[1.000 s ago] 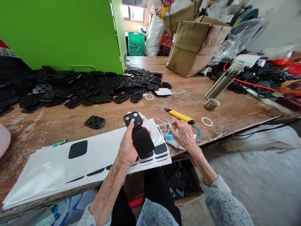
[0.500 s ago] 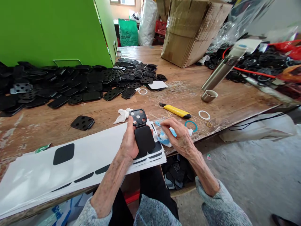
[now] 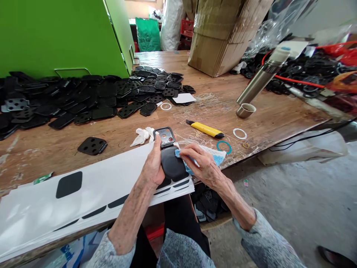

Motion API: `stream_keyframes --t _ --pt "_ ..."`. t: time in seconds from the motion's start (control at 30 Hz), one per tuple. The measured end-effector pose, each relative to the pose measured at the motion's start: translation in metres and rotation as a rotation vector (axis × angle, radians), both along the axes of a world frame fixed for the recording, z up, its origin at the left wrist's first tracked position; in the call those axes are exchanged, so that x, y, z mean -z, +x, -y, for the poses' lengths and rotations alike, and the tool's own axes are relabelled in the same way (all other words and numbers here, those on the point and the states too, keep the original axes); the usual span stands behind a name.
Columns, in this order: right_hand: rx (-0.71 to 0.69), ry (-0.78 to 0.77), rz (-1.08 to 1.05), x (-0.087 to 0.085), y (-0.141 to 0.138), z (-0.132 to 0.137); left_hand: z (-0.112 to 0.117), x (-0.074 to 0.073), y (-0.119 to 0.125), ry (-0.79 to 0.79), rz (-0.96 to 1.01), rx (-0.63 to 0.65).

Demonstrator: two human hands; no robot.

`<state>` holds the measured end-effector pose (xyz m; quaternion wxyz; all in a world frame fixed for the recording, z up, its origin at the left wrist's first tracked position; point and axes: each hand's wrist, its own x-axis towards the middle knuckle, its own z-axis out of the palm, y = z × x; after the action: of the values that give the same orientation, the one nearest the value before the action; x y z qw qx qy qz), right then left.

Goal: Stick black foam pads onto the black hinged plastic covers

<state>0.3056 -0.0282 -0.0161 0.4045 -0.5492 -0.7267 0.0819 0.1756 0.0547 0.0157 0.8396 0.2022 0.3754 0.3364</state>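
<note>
My left hand is closed around a black hinged plastic case, its perforated half folded up at the top and its smooth flat half facing me. In my right hand is a blue-and-white cloth, pinched between thumb and fingers. A corner of the cloth touches the smooth half near the hinge. Below the case lie stacked white sheets bearing black rounded shapes. Crumpled white tissue sits just beyond my left hand.
A single black perforated piece lies to the left, and a pile of black pieces stretches behind. Toward the right are a yellow utility knife, a teal ring, a metal cup and a steel flask.
My right hand has moved left, bringing the cloth from beside the case onto its smooth half. The cloth is spread out more. My left hand keeps its hold, and the view has shifted slightly.
</note>
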Motion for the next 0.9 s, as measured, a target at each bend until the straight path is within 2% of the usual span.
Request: stream_keyframes --t 0.2,0.27,0.37,0.47,0.57,0.63,0.73,0.8,0.9 --pt "-0.03 0.027 -0.01 -0.003 -0.007 0.002 -0.001 -0.009 0.0 -0.055 -0.014 0.029" --pt "-0.054 0.041 0.024 -0.003 -0.008 0.004 -0.001 -0.007 0.0 -0.048 -0.017 -0.014" --pt "-0.042 0.017 0.064 0.001 0.004 0.009 -0.004 -0.005 -0.004 -0.047 -0.008 -0.116" --pt "0.138 0.004 0.127 0.001 0.029 0.007 -0.009 -0.006 -0.021 -0.042 0.011 -0.281" --pt "0.264 0.046 0.267 -0.008 0.041 -0.011 -0.012 -0.012 -0.052 -0.009 -0.017 -0.467" --pt "0.187 0.006 0.334 -0.019 0.029 -0.032 -0.013 -0.016 -0.076 0.021 -0.053 -0.555" --pt "-0.008 -0.226 0.44 -0.031 -0.011 -0.071 -0.009 -0.018 -0.109 0.069 -0.111 -0.641" --pt "0.032 -0.35 0.522 -0.032 -0.04 -0.099 -0.004 -0.017 -0.125 0.078 -0.143 -0.669" --pt "0.141 -0.436 0.579 -0.027 -0.068 -0.134 0.006 -0.014 -0.142 0.035 -0.165 -0.7"
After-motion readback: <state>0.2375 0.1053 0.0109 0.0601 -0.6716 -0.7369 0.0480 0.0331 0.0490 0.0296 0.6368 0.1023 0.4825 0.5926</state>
